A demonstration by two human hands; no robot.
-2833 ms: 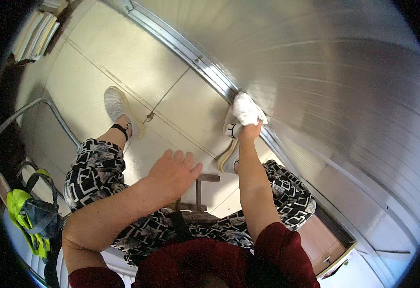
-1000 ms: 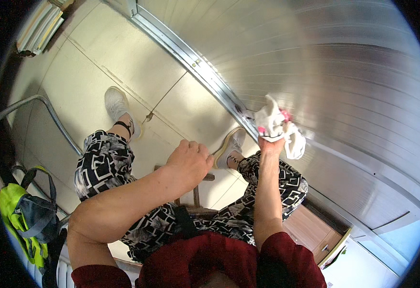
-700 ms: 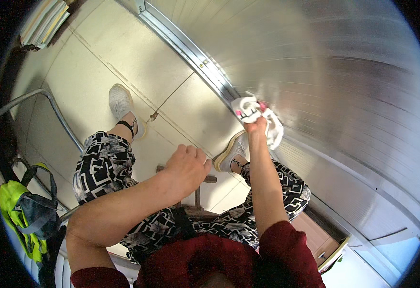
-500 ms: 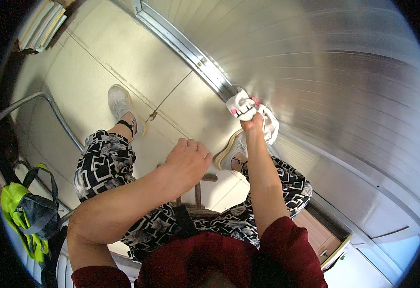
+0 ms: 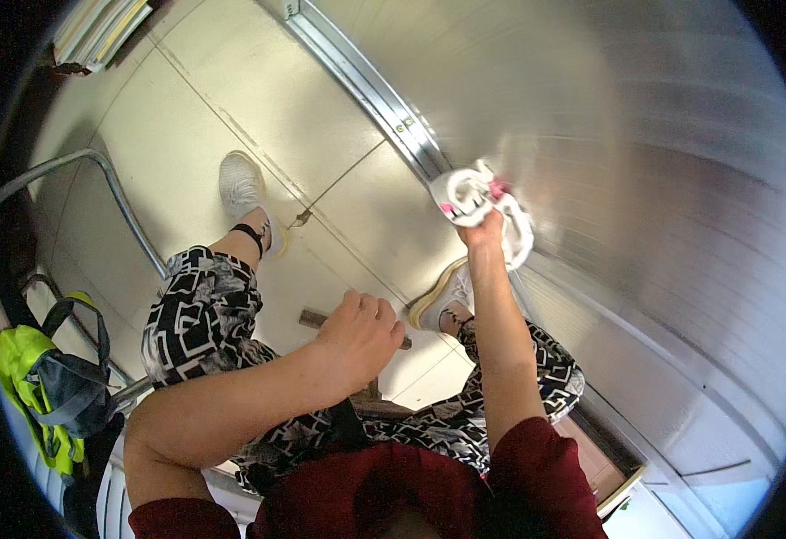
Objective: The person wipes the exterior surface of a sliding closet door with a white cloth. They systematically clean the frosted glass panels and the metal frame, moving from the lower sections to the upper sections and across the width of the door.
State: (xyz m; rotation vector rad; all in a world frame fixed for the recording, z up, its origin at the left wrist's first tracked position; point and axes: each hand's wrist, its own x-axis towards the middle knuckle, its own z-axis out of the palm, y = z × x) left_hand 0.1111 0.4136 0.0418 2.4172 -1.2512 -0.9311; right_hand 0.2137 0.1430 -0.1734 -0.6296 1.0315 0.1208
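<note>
A bunched white cloth (image 5: 461, 199) with pink patches and dark marks is gripped in my right hand (image 5: 483, 235). It lies against the shiny metallic panel (image 5: 608, 171), close to the panel's lower metal rail, and is slightly blurred. My right arm reaches straight forward over my right shoe. My left hand (image 5: 361, 340) hangs in front of my lap with its back facing up and its fingers loosely curled in. Nothing shows in it; the palm is hidden. Behind it, a dark wooden piece (image 5: 314, 318) is partly covered.
A bent metal tube frame (image 5: 123, 198) stands at the left, near a yellow-green and dark grey bag (image 5: 61, 391). Stacked books or papers (image 5: 101, 34) sit at the far left. A wooden drawer or box (image 5: 595, 463) is by my right hip. Tiles (image 5: 231, 81) cover the floor.
The view has shifted a little. My right hand still grips the cloth, which has changed its folds against the panel. My left hand has dropped slightly nearer my lap.
</note>
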